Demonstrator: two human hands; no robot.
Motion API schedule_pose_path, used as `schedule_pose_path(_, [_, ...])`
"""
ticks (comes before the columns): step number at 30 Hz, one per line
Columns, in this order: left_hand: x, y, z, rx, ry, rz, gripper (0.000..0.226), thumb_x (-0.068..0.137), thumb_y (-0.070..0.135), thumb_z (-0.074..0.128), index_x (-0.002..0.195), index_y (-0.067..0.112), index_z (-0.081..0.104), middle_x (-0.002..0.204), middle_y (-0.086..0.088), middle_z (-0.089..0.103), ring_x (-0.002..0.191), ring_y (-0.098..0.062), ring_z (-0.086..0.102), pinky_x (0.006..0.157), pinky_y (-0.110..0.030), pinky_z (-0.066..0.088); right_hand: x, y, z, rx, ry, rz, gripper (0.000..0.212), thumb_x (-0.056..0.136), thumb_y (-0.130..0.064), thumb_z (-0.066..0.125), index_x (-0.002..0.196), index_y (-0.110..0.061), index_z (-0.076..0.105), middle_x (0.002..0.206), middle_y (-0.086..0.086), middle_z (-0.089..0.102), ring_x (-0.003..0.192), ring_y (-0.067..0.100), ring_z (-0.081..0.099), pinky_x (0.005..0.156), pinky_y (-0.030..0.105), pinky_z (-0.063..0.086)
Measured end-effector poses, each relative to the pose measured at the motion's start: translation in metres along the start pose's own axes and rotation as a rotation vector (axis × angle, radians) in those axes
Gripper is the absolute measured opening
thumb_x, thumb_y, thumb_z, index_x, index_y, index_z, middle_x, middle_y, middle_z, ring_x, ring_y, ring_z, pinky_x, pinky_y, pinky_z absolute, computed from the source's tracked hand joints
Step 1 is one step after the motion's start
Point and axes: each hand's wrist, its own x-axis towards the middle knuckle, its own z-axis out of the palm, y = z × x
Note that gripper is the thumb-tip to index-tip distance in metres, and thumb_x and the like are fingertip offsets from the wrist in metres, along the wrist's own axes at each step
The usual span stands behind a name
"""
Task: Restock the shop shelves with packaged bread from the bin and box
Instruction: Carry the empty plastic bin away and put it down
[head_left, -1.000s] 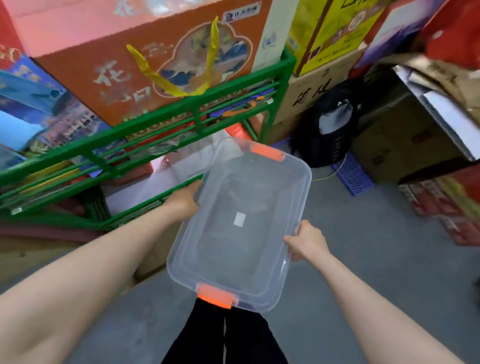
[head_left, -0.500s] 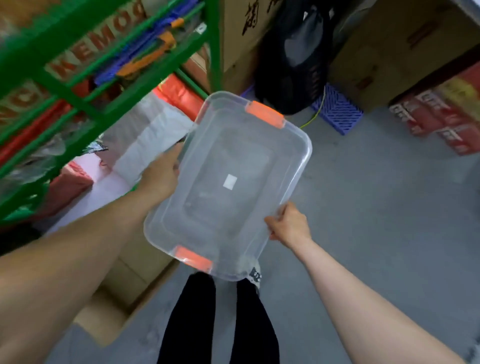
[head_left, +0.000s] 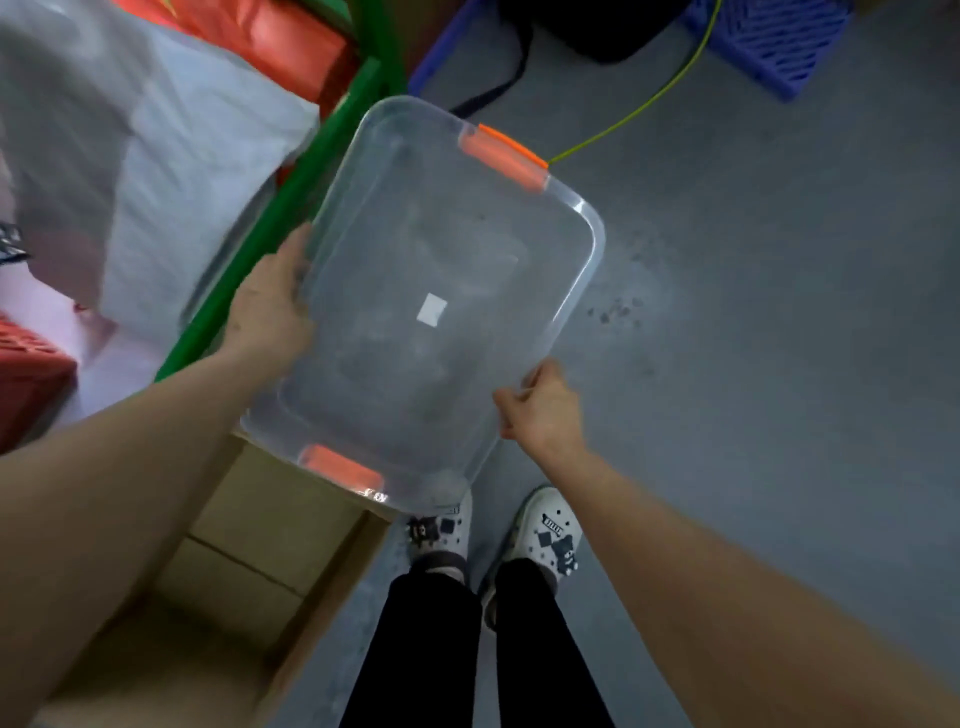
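Grey concrete floor (head_left: 753, 364) underfoot, stock crowding in from your left. Sweeping across from that side: a red crate (head_left: 26, 374) at the edge, a pale sack (head_left: 156, 130) slumped above it, then the green rack (head_left: 291, 208) slanting down toward you. Below your left forearm sits the open cardboard box (head_left: 249, 561), flaps up; what is in it cannot be made out from here.

Now the grip. Your left hand (head_left: 270, 312) is wrapped on the bin (head_left: 441, 234) about midway down its left long side, fingers tucked under and out of sight. The bin is clear and carried in the air, well above the floor. The floor shows straight through it and no bread is visible inside. Its long axis runs from the near orange latch (head_left: 340, 465), which hangs over the box's far corner, up and away to the far latch (head_left: 511, 158) on the right.

Your right hand (head_left: 540, 410) pinches the opposite long rim, but low down by the near right corner, so the two holds are staggered, not square across.

That's the thing to mind: the box lies down and left of the bin, on your left hand's side. Any set-down there looks likely to pivot around that hand, with the right steering the tail.

Further right there is bare floor, a yellow-green cord (head_left: 623, 114) and a blue pallet (head_left: 779, 41) at the top.
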Motion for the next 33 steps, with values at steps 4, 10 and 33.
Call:
schedule_pose_path(4, [0.018,-0.025,0.018,0.102,-0.001,-0.029,0.092,0.083,-0.011,0.053,0.153,0.036,0.019,0.149,-0.007,0.039,0.135,-0.030,0.038,0.105,-0.043,0.038,0.015,0.018,0.041,0.060,-0.055,0.049,0.028,0.086,-0.020,0.069,0.087,-0.022,0.041,0.097,0.018,0.066,0.087,0.038,0.068,0.079,0.052,0.057])
schedule_pose_path(10, [0.027,-0.040,0.033,0.174,-0.019,-0.077,0.087,0.086,-0.007,0.050,0.156,0.028,0.011,0.163,-0.003,0.010,0.149,-0.024,0.012,0.119,-0.033,0.018,0.034,0.017,0.066,0.062,-0.123,0.083,0.033,0.086,-0.021,0.070,0.081,-0.026,0.038,0.096,0.018,0.066,0.089,0.037,0.068,0.082,0.052,0.056])
schedule_pose_path(33, [-0.155,0.180,-0.054,-0.048,-0.139,0.331,0.033,0.087,0.000,0.061,0.118,0.011,0.065,0.106,-0.008,0.067,0.097,-0.023,0.063,0.085,-0.024,0.040,-0.168,-0.093,-0.176,-0.312,0.003,-0.248,0.029,0.091,-0.012,0.059,0.121,-0.014,0.062,0.108,0.009,0.071,0.107,0.030,0.061,0.087,0.031,0.042])
